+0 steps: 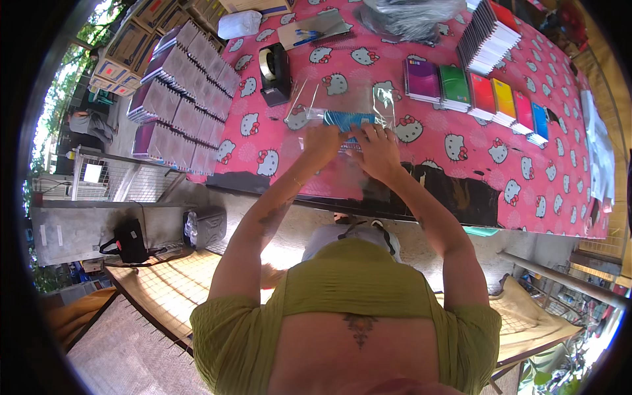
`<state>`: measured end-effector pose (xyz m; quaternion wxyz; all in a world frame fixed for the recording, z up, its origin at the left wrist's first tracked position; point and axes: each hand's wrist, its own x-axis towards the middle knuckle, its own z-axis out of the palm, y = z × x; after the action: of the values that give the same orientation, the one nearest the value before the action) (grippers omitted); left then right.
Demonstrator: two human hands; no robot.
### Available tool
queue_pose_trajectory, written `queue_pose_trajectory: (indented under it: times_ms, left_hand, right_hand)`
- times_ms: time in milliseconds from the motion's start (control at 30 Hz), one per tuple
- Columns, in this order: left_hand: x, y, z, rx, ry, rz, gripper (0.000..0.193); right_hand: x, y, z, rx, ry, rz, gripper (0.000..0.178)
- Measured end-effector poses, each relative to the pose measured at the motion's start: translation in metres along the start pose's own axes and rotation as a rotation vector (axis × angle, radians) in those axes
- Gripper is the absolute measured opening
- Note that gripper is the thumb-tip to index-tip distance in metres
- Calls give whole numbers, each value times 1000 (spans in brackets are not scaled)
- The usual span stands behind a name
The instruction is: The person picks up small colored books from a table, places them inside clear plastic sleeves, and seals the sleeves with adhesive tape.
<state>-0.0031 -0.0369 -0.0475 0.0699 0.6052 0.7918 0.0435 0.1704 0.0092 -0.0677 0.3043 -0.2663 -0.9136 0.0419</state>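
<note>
A blue spiral notebook [347,119] lies in front of me on the pink table, within a clear plastic wrapper [383,100] whose loose film spreads past its far and side edges. My left hand [322,142] is closed at the notebook's near left side, its fingers curled on the plastic. My right hand [377,151] rests over the near right part, fingers stretched out and apart on the wrapped notebook. Both hands hide the notebook's near half, so the exact grip of the left fingertips is partly covered.
Beyond my left hand stands a black tape dispenser [274,74]. Stacked wrapped notebooks [187,99] fill the left side. Coloured notebook piles [454,87] and a tall stack [488,39] stand right. Pens [307,34] lie on cardboard at the back, near bundled plastic [411,16].
</note>
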Motion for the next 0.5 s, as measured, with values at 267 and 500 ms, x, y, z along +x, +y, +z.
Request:
queue_pose_trajectory:
  times_ms: [267, 500]
  left_hand:
    - [-40, 17, 30, -183, 743, 565, 29]
    - [-27, -28, 20, -715, 479, 43, 22]
  right_hand:
    - [77, 78, 20, 235, -542, 201, 54]
    - [87, 97, -33, 1135, -924, 809, 87]
